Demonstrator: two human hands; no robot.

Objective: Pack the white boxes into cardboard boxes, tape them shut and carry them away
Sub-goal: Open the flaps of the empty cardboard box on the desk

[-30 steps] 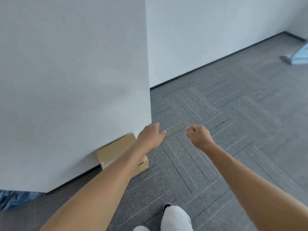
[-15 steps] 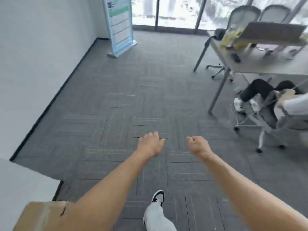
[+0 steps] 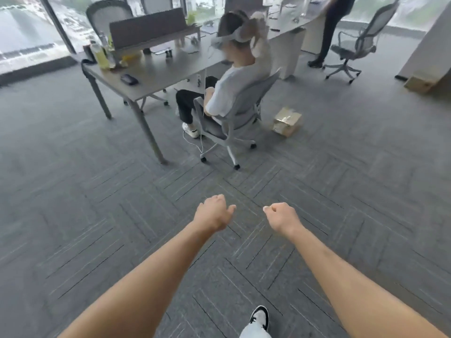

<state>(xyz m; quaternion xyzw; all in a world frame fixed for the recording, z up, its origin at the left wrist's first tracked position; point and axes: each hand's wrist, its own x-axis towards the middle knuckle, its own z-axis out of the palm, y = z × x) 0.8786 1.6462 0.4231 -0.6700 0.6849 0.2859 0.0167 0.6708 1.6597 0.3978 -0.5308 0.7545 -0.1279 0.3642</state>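
Observation:
Both my arms reach forward over grey carpet. My left hand point(image 3: 214, 213) has its fingers curled loosely and holds nothing. My right hand point(image 3: 280, 215) is closed in a fist, also empty. A small taped cardboard box point(image 3: 286, 121) sits on the floor well ahead, just right of a seated person's chair. Another cardboard box point(image 3: 418, 84) lies at the far right against a white wall. No white boxes are in sight.
A person sits in a grey swivel chair point(image 3: 234, 118) at a long grey desk point(image 3: 156, 76) ahead. A second person stands at the back right by another swivel chair point(image 3: 353, 48). A cable trails on the floor under the seated person. My shoe point(image 3: 260, 318) shows at the bottom.
The view has swung right, away from the white wall and the cardboard box at its foot, toward the desk and seated person. Both hands stay empty out in front.

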